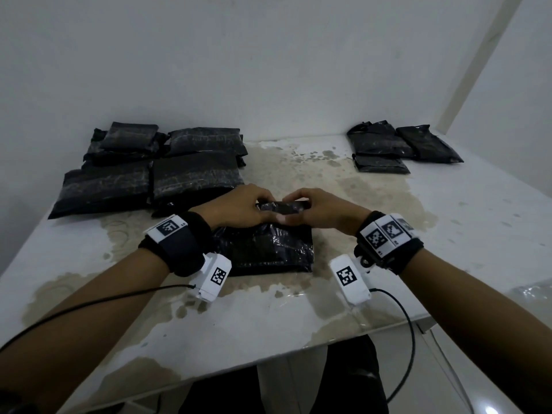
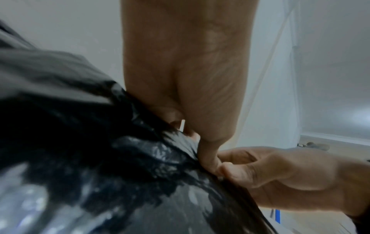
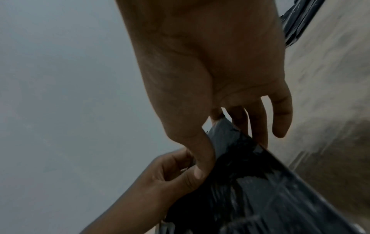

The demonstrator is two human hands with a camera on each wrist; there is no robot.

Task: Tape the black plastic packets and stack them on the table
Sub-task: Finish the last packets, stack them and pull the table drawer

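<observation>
A black plastic packet [image 1: 264,249] lies on the white table [image 1: 448,222], directly in front of the person and between the two wrists. Its far edge is folded up, and both hands meet on this fold.

The left hand [image 1: 236,206] holds the fold from the left side. In the left wrist view its thumb [image 2: 208,158] presses on the glossy black plastic [image 2: 140,166], and the other fingers are curled behind the fold, so the plastic is pinched between them. The right hand [image 1: 324,209] holds the same fold from the right side. In the right wrist view its thumb [image 3: 200,161] lies on the near face of the fold, while the fingers [image 3: 258,126] reach down behind it; the little finger hangs free beside the plastic. The two thumbs are touching each other, or nearly so, at the middle of the fold. I cannot tell if there is tape under the fingers.

At the far left of the table there is a group of black packets [image 1: 149,171], some lying on top of others, close to the wall. At the far right there is a smaller group of packets [image 1: 400,146], well apart from the first one. The table surface has brownish worn patches [image 1: 328,174] in the middle
</observation>
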